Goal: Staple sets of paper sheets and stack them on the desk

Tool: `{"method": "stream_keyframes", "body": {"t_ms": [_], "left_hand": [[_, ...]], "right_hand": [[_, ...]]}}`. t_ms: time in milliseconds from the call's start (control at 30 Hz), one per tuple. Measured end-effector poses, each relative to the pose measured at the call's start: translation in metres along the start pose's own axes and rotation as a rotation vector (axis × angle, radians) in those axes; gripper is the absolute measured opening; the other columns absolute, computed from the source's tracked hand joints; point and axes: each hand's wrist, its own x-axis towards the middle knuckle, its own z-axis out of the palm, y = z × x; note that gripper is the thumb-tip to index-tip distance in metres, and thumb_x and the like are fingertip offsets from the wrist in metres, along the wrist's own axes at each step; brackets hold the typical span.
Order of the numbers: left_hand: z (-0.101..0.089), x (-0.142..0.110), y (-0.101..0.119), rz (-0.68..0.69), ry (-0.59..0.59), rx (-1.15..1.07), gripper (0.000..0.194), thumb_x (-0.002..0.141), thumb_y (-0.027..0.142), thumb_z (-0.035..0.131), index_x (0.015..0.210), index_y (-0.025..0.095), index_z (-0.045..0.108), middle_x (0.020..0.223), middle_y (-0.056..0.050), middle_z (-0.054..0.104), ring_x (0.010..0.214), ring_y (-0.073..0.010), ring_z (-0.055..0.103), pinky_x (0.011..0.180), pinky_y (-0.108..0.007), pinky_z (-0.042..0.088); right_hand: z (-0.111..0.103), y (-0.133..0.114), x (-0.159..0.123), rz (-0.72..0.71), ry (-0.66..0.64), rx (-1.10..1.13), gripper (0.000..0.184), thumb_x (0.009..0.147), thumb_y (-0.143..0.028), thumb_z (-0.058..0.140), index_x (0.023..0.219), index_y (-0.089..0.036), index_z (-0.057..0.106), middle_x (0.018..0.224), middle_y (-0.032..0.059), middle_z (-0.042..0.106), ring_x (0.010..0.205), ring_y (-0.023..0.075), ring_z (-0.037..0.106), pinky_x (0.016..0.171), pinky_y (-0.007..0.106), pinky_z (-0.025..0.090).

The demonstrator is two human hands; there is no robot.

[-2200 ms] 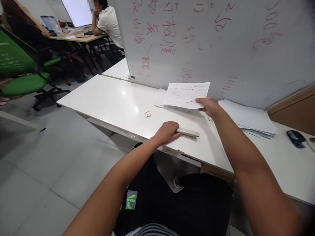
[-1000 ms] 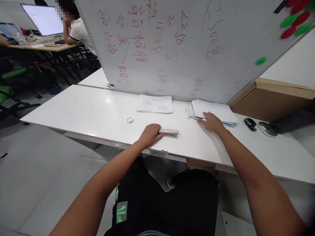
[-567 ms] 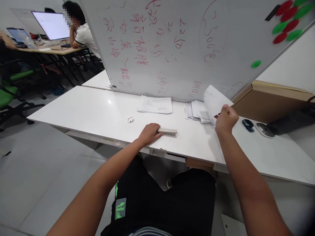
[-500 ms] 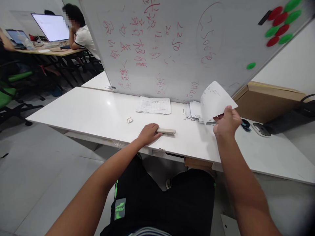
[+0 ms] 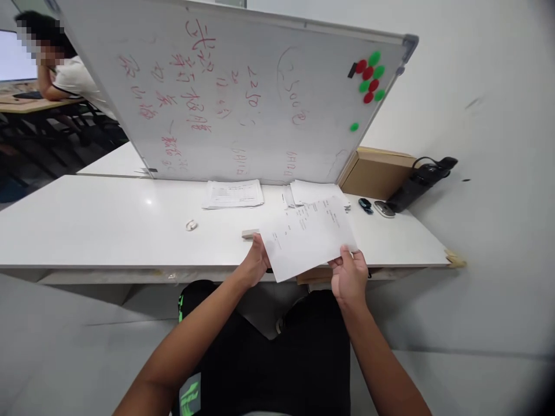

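Observation:
My right hand (image 5: 350,274) pinches a printed white sheet of paper (image 5: 312,237) at its lower right corner, thumb on top. The sheet is tilted above the desk's front edge. At the sheet's left edge is my left hand (image 5: 255,264), thumb up along the edge and closed on the paper; its other fingers are mostly hidden. Just behind the left thumb lies a light grey stapler (image 5: 250,234) on the desk, partly covered by the hand. Behind the sheet lies a loose stack of papers (image 5: 314,189). A neater paper stack (image 5: 234,194) lies to its left.
The white desk (image 5: 104,231) runs across the view, with a whiteboard (image 5: 260,133) standing at its back. A small white ring-shaped item (image 5: 191,225) lies on the left. To the right are a mouse (image 5: 384,209), a cardboard box (image 5: 375,173) and a black bottle (image 5: 418,185). A person (image 5: 71,78) sits behind.
My left hand has let go of the stapler and come to the sheet's left edge. My right hand has brought the sheet from the right-hand stack toward me and leftward. The view has turned right.

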Motion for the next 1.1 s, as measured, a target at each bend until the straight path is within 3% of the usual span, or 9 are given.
{"method": "stream_keyframes", "body": {"t_ms": [133, 233, 367, 433, 533, 667, 833, 967, 1100], "left_hand": [[-0.005, 0.025, -0.014, -0.098, 0.110, 0.325, 0.060, 0.080, 0.064, 0.055, 0.115, 0.016, 0.060, 0.111, -0.013, 0.067, 0.105, -0.0322, 0.059, 0.089, -0.044, 0.046], [-0.016, 0.049, -0.022, 0.031, 0.192, 0.787, 0.039, 0.086, 0.053, 0.051, 0.099, 0.018, 0.065, 0.103, -0.010, 0.069, 0.098, -0.0306, 0.060, 0.085, -0.043, 0.046], [-0.030, 0.065, -0.027, 0.139, 0.006, 1.195, 0.028, 0.091, 0.041, 0.043, 0.084, 0.021, 0.062, 0.084, -0.004, 0.068, 0.082, -0.0249, 0.062, 0.078, -0.038, 0.047], [-0.034, 0.065, -0.029, 0.141, -0.048, 1.225, 0.027, 0.092, 0.039, 0.041, 0.084, 0.022, 0.061, 0.084, -0.002, 0.068, 0.082, -0.0225, 0.062, 0.075, -0.034, 0.046], [-0.035, 0.064, -0.032, 0.140, -0.038, 1.246, 0.027, 0.093, 0.038, 0.041, 0.084, 0.021, 0.060, 0.084, -0.001, 0.068, 0.081, -0.0206, 0.062, 0.072, -0.031, 0.046], [-0.033, 0.067, -0.038, 0.163, 0.007, 1.355, 0.026, 0.094, 0.035, 0.040, 0.088, 0.022, 0.061, 0.083, -0.002, 0.068, 0.079, -0.0204, 0.063, 0.072, -0.030, 0.045], [-0.034, 0.071, -0.043, 0.166, 0.018, 1.450, 0.024, 0.094, 0.034, 0.040, 0.090, 0.023, 0.061, 0.079, -0.002, 0.067, 0.076, -0.0203, 0.063, 0.069, -0.029, 0.043], [-0.036, 0.071, -0.044, 0.161, 0.025, 1.439, 0.024, 0.093, 0.035, 0.040, 0.087, 0.023, 0.060, 0.075, -0.001, 0.066, 0.075, -0.0204, 0.062, 0.066, -0.028, 0.042], [-0.037, 0.072, -0.044, 0.135, 0.035, 1.428, 0.023, 0.092, 0.036, 0.042, 0.085, 0.023, 0.059, 0.074, -0.001, 0.064, 0.075, -0.0204, 0.062, 0.071, -0.029, 0.043]], "right_hand": [[-0.027, 0.006, 0.007, -0.019, 0.023, -0.172, 0.033, 0.073, -0.041, 0.070, 0.096, -0.021, 0.057, 0.083, -0.0027, 0.063, 0.071, 0.0099, 0.061, 0.063, 0.024, 0.053], [-0.038, 0.016, 0.022, -0.040, 0.013, -0.330, 0.039, 0.075, -0.044, 0.066, 0.105, -0.023, 0.054, 0.098, 0.0013, 0.064, 0.090, 0.0155, 0.063, 0.079, 0.034, 0.054], [-0.034, 0.020, 0.059, -0.204, 0.025, -0.659, 0.052, 0.080, -0.044, 0.058, 0.126, -0.027, 0.043, 0.139, 0.0079, 0.045, 0.130, 0.0221, 0.042, 0.104, 0.043, 0.040], [-0.022, 0.016, 0.085, -0.383, -0.060, -0.867, 0.053, 0.084, -0.043, 0.051, 0.133, -0.027, 0.039, 0.148, 0.0075, 0.035, 0.137, 0.0223, 0.032, 0.109, 0.047, 0.032], [0.007, 0.015, 0.132, -0.590, -0.354, -1.153, 0.043, 0.088, -0.036, 0.042, 0.128, -0.021, 0.048, 0.145, 0.0084, 0.040, 0.136, 0.0217, 0.032, 0.113, 0.045, 0.024], [0.051, 0.034, 0.187, -0.485, -0.626, -1.487, 0.050, 0.091, -0.035, 0.039, 0.138, -0.017, 0.040, 0.146, 0.0111, 0.039, 0.136, 0.0244, 0.033, 0.110, 0.043, 0.028], [0.077, 0.063, 0.218, -0.531, -0.673, -1.779, 0.045, 0.092, -0.035, 0.038, 0.132, -0.015, 0.047, 0.141, 0.0149, 0.046, 0.129, 0.0278, 0.042, 0.102, 0.045, 0.033], [0.074, 0.072, 0.221, -0.602, -0.703, -1.852, 0.036, 0.094, -0.035, 0.035, 0.113, -0.019, 0.060, 0.120, 0.0126, 0.062, 0.112, 0.0255, 0.056, 0.090, 0.039, 0.039], [0.071, 0.074, 0.214, -0.671, -0.681, -1.871, 0.037, 0.095, -0.029, 0.029, 0.103, -0.017, 0.063, 0.105, 0.0137, 0.067, 0.098, 0.0246, 0.061, 0.088, 0.039, 0.036]]}}
